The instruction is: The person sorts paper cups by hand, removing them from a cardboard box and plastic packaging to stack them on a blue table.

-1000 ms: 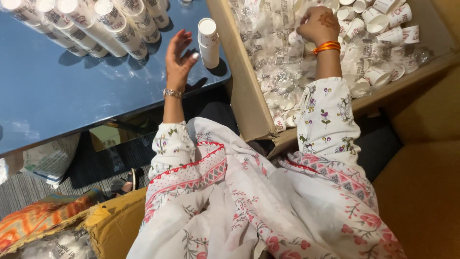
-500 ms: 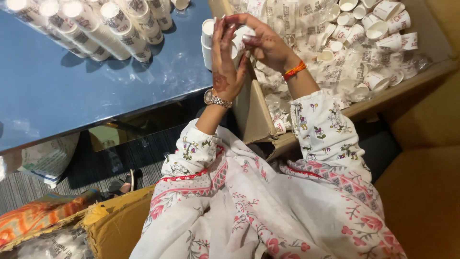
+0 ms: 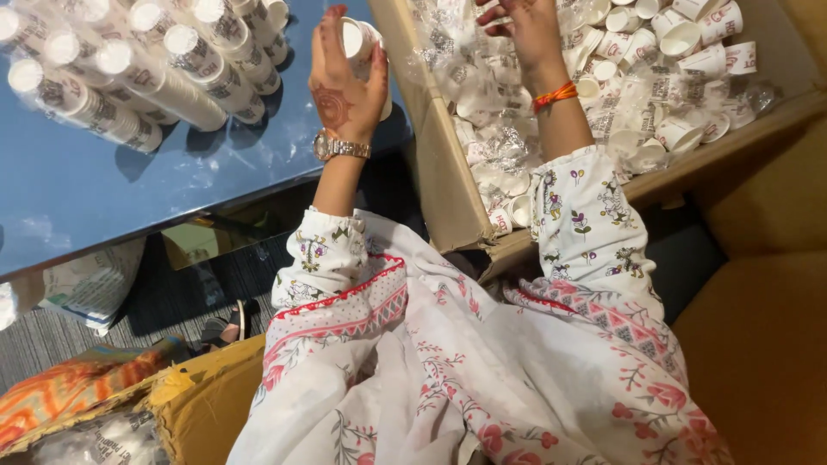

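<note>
The left hand (image 3: 345,86) grips a short stack of paper cups (image 3: 362,47) above the blue table's (image 3: 103,198) right edge. The right hand (image 3: 525,30), fingers spread and holding nothing, reaches into the cardboard box (image 3: 431,155) of loose cups. The stacking step seems underway; adding another calls for picking one out.

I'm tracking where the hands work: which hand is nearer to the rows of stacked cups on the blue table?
Left. The left hand holds a paper cup just beside the stacked cups; the right hand is farther off, over the cardboard box.
</note>
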